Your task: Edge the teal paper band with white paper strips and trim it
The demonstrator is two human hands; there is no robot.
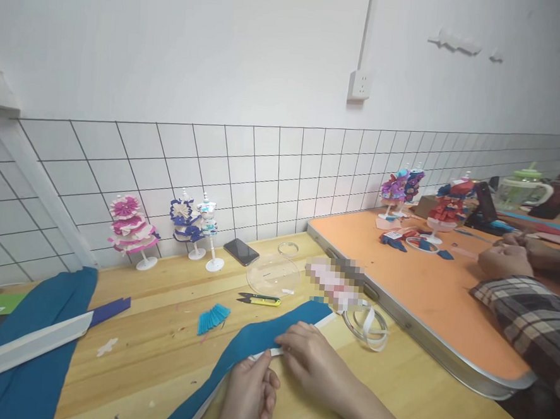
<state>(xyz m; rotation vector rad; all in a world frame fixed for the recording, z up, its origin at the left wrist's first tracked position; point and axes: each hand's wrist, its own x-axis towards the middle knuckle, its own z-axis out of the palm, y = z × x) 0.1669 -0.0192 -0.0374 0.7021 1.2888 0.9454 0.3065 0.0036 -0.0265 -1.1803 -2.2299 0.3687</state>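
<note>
A long strip of blue fabric (248,337) lies across the wooden table, with a narrow white strip (276,351) along its near edge. My left hand (250,391) pinches the white strip between thumb and finger, its other fingers curled. Just right of it, my right hand (311,363) has its fingertips closed on the strip's edge over the fabric. Beyond the fabric are yellow-and-black thread snips (258,299) and a small pleated light-blue piece (213,318). A coil of white tape (368,325) lies past the fabric's right end.
Small decorated stands (134,232) and a phone (242,251) stand or lie near the tiled wall. A clear disc (273,275) lies mid-table. More blue fabric (60,310) is at left. On the orange table (426,300) at right, a person's hands (507,255) work.
</note>
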